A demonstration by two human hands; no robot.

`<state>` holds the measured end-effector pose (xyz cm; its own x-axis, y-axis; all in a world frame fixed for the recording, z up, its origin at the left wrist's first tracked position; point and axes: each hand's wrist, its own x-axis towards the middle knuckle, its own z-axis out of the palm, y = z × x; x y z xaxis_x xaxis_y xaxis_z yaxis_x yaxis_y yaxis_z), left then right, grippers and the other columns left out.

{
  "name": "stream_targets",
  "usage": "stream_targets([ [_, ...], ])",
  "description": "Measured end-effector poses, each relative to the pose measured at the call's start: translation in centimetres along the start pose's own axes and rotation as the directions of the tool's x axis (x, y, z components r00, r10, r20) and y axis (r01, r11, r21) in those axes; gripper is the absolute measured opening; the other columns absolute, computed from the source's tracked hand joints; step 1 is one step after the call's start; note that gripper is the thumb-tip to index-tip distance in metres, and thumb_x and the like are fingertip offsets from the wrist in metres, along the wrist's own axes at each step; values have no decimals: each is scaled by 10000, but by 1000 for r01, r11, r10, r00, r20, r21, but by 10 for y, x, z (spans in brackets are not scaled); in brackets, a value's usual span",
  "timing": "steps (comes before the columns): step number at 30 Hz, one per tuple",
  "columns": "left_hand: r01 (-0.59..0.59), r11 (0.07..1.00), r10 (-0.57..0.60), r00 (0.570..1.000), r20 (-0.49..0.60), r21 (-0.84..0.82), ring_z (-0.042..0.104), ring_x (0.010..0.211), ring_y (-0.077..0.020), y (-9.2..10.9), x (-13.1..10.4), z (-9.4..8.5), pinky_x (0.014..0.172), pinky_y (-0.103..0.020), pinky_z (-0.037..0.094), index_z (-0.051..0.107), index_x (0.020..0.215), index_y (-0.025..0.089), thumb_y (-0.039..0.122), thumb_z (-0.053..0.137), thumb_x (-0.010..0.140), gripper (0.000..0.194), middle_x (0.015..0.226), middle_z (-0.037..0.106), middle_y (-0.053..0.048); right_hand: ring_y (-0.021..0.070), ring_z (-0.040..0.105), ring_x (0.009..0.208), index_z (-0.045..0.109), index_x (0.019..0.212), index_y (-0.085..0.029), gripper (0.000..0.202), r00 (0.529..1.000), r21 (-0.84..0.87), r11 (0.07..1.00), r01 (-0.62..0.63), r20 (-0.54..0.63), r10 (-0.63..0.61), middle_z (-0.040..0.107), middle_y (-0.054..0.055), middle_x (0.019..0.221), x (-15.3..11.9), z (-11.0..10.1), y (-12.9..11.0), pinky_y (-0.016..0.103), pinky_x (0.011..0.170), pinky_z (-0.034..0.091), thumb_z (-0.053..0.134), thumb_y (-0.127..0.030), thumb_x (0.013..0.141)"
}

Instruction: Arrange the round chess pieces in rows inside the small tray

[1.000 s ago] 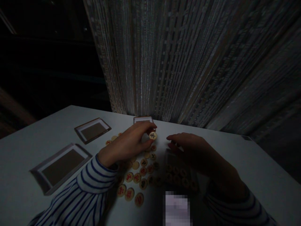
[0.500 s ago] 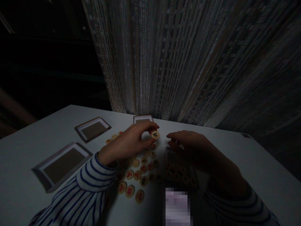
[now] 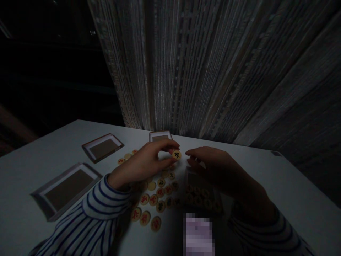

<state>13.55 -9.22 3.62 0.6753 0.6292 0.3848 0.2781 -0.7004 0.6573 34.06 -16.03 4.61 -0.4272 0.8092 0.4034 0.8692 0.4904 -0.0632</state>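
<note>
Between the thumb and fingers of my left hand (image 3: 145,161) is a round wooden Chinese chess piece (image 3: 176,155) with a black character, held above the table. My right hand (image 3: 214,165) hovers just right of it, thumb and fingers apart, with no piece visible in them. Under the right hand lies a shallow box (image 3: 194,176) with several red-marked pieces (image 3: 197,200) in rows. It is partly hidden by the hand and shadow. Loose pieces (image 3: 153,200) with red or black characters lie below my left hand, and a few are blank side up.
Three open box parts rest on the white table (image 3: 247,160): one at left (image 3: 71,188), one behind it (image 3: 103,148), one at the back (image 3: 160,137). A striped curtain (image 3: 170,71) hangs along the far edge. A pixelated patch (image 3: 199,234) covers something in front.
The held piece has turned slightly in my left fingers. My right hand has come a little closer to it. The view has shifted slightly.
</note>
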Motion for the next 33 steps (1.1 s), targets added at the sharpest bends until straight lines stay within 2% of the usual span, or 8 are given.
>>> stream_targets([
  [4,23,998,-23,1000,14,-66,598,942,-153,1,1,2,838,-271,469,577,1082,185,224,606,799,287,1029,642,-31,167,630,736,640,997,-141,202,1000,38,999,5,-20,-5,698,71,859,0,0,-1,283,665,473,517,-191,844],
  [9,40,994,-35,998,44,-104,600,950,-151,1,2,6,839,-263,469,583,1086,190,202,597,802,284,1029,647,-26,164,621,736,634,1004,-151,195,1000,48,999,-4,10,4,686,62,858,0,1,-1,282,665,462,560,-205,832],
  [19,110,964,-106,994,30,-242,611,909,-158,5,4,11,814,-270,485,603,1064,176,203,623,777,289,1006,659,-39,158,602,733,635,963,-154,178,998,47,999,-22,58,20,668,55,821,2,-1,-1,267,655,430,560,-273,854],
  [23,172,908,-174,984,28,-383,621,854,-159,9,7,16,780,-285,493,606,1019,150,187,632,751,272,946,666,-47,161,598,729,631,923,-156,149,997,22,999,-37,65,36,668,53,811,2,-4,0,262,643,413,570,-267,845],
  [28,214,788,-238,971,35,-577,627,764,-134,6,10,22,698,-254,490,576,993,148,173,667,708,300,840,669,-19,176,591,726,631,893,-148,166,996,-49,998,-49,74,52,665,57,792,3,-5,-1,270,634,387,565,-293,847],
  [33,269,701,-292,953,79,-661,634,743,-122,5,10,22,661,-227,477,572,953,146,164,692,690,289,828,680,-20,168,583,707,627,878,-152,178,998,-60,998,-37,57,41,657,51,779,3,-5,-1,266,627,377,553,-313,857],
])
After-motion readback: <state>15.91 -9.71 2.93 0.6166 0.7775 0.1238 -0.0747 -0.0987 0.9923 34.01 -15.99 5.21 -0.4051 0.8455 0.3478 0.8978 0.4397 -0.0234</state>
